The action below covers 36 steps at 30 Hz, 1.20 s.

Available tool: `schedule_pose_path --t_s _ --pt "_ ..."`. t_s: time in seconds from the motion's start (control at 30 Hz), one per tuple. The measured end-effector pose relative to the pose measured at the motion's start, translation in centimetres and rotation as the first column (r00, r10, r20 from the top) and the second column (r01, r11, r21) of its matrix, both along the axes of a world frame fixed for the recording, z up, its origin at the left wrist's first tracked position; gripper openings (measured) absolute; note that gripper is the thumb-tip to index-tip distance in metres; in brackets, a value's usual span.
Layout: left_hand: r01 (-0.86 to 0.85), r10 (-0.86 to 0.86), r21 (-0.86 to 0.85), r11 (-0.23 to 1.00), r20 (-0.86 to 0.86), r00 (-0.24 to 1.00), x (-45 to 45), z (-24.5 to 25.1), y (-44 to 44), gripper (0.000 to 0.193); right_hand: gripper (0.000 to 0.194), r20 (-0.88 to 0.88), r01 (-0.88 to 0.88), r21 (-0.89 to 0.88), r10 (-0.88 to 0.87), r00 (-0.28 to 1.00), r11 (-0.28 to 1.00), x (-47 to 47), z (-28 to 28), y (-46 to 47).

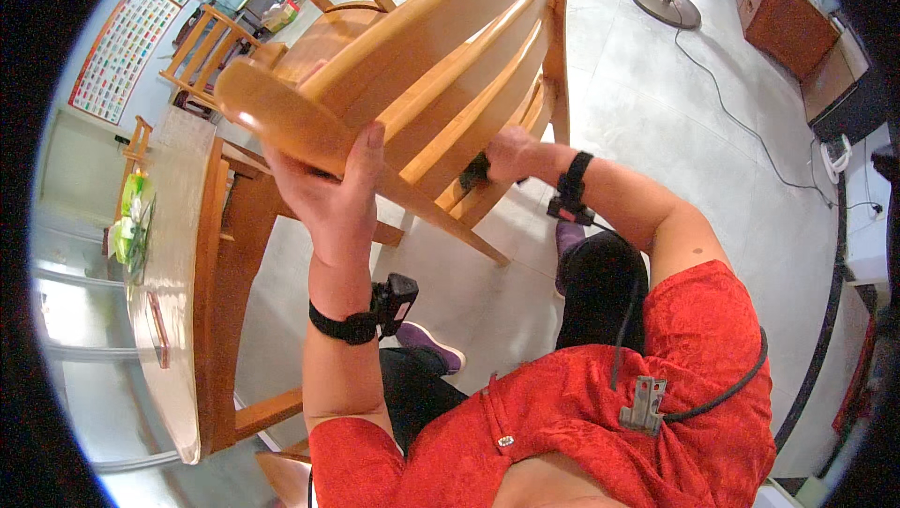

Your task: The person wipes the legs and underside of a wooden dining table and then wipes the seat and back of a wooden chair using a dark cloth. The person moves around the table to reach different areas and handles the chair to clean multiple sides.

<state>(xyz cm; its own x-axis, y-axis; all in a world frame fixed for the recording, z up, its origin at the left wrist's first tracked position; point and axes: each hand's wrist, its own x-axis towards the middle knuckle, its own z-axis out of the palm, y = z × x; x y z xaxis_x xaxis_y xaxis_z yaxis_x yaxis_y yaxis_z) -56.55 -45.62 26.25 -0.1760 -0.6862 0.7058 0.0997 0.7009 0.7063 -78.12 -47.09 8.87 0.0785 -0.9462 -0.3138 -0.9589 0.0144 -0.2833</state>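
A wooden chair with a slatted back (429, 93) stands tilted in front of me. My left hand (330, 184) is closed around the end of its top rail, with the thumb on the near side. Lower down, at the gaps between the slats, my right hand (510, 154) presses a dark object (474, 172) against the wood; the object is partly hidden, and I cannot tell whether it is a cloth or a brush. Both wrists wear black straps with small devices.
At the left is a table (176, 283) with a green-and-white packet (131, 216) on it. More wooden chairs (211, 51) stand beyond. A round stand base (665, 5) and a cable (731, 111) lie on the floor at the right, near a brown box (787, 19).
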Motion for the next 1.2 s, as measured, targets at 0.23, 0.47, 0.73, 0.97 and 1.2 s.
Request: schedule_pose_path --t_s 0.23,0.47,0.73,0.97,1.2 --pt "-0.056 0.055 0.031 0.998 0.024 0.998 0.3 -1.1 -0.2 0.074 0.041 -0.227 0.239 -0.351 -0.33 0.916 0.905 -8.2 -2.9 -9.5" --pt "-0.222 0.229 -0.075 0.972 0.102 0.968 0.9 -1.6 -0.5 0.073 0.041 -0.244 0.237 -0.344 -0.33 0.912 0.909 -9.6 -3.9 -13.2" --pt "-0.044 0.044 -0.012 0.999 0.014 0.999 0.6 -1.5 -0.7 0.072 0.041 -0.341 0.064 -0.192 -0.128 0.931 0.979 -6.0 -4.5 -8.1" --pt "-0.034 0.035 0.036 0.999 -0.029 0.999 0.4 -1.0 -0.9 0.077 0.038 -0.193 -0.185 -0.099 0.164 0.968 0.978 1.8 -2.9 -2.3" --pt "-0.065 0.068 -0.044 0.997 0.068 0.995 0.3 -0.4 -0.9 0.062 0.034 0.151 0.286 -0.543 -0.243 0.958 0.79 -3.2 -3.5 2.0"
